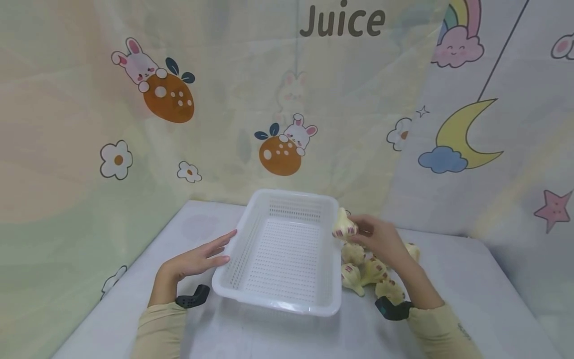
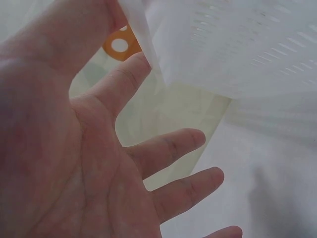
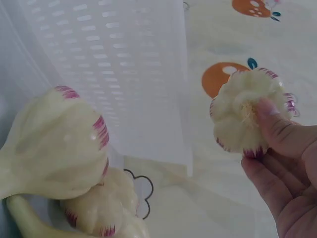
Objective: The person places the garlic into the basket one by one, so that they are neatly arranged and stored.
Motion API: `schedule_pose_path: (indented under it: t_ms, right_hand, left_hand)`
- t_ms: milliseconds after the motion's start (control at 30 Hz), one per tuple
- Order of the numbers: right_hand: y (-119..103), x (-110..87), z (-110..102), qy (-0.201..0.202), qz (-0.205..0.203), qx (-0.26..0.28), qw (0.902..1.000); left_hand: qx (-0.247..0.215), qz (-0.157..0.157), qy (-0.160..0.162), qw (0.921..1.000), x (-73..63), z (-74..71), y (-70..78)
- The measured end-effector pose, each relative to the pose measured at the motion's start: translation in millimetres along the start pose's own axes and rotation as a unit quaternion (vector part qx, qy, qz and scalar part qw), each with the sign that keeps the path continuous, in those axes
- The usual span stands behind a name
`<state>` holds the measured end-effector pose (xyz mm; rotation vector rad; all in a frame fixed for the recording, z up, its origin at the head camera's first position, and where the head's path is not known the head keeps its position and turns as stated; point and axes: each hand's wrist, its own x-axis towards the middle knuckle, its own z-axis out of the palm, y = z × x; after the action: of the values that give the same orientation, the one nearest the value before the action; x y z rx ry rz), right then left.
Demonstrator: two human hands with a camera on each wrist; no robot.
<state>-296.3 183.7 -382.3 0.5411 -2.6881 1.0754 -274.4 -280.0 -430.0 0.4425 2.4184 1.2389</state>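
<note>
A white plastic basket (image 1: 287,302) with slotted walls stands in the middle of the head view, nothing in it. My left hand (image 1: 193,262) touches its left rim with thumb and index fingertips; the other fingers (image 2: 171,146) stretch out, spread apart. Beside the right rim, my right hand (image 1: 381,242) pinches a garlic bulb (image 3: 233,106) between thumb and fingers. This bulb is pale with purple streaks, its root end facing the right wrist camera. Several more garlic bulbs (image 1: 353,275) lie in a pile right of the basket, partly hidden under my right hand and forearm.
The white table (image 1: 466,294) carries the basket and the pile. Behind it hangs a printed curtain (image 1: 224,119) with rabbits, flowers and a moon. Black wrist cameras (image 1: 194,297) sit on both wrists.
</note>
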Motion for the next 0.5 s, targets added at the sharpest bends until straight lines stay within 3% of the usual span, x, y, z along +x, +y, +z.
schedule_pose_path:
  t_ms: [267,500]
  right_hand:
    - [-11.9,38.9,11.5,-0.036,-0.033,-0.006,0.9988]
    - [-15.7,64.9,21.6,-0.062,-0.023,-0.010,0.9978]
  left_hand:
    - [-0.013,0.005,-0.010,0.9999,0.8,-0.7,-0.3]
    - [-0.014,0.012,-0.009,0.9998,1.3,0.1,-2.0]
